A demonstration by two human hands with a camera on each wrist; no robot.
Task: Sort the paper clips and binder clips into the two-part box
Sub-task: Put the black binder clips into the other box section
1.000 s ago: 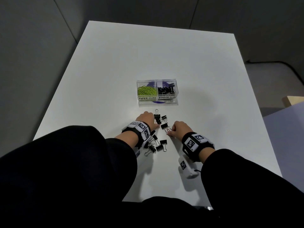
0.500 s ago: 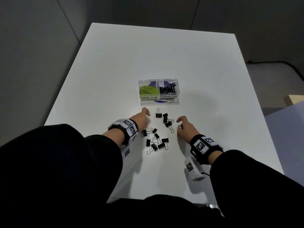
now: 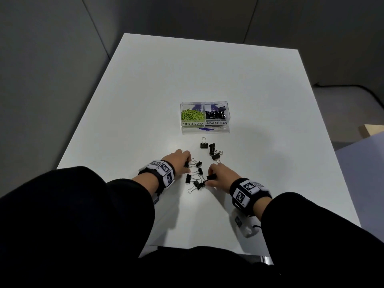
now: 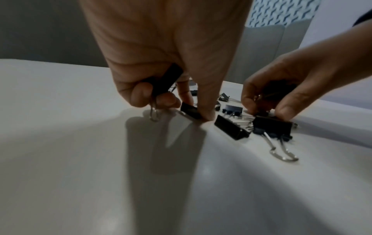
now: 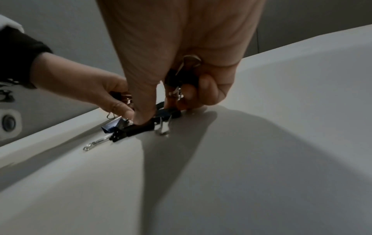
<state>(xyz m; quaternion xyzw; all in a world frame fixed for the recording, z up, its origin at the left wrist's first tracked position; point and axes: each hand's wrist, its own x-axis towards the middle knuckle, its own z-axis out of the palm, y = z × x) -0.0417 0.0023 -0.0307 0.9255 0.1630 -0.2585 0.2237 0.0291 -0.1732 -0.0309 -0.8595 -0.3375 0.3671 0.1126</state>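
Observation:
A clear two-part box stands mid-table; its left part holds green paper clips, its right part black binder clips. Several loose black binder clips lie on the white table between my hands, and three more lie nearer the box. My left hand curls around one binder clip in its palm and pinches a second on the table. My right hand keeps a binder clip in its curled fingers and pinches another on the table.
The table's front edge lies just under my forearms. A white wrist-camera unit hangs below my right wrist. A grey partition wall rises behind the table; a purple surface and a wooden corner stand off to the right.
Both hands drew back from near the box toward me and closed in on the loose pile. Each now pinches a clip on the table while keeping one in the palm.

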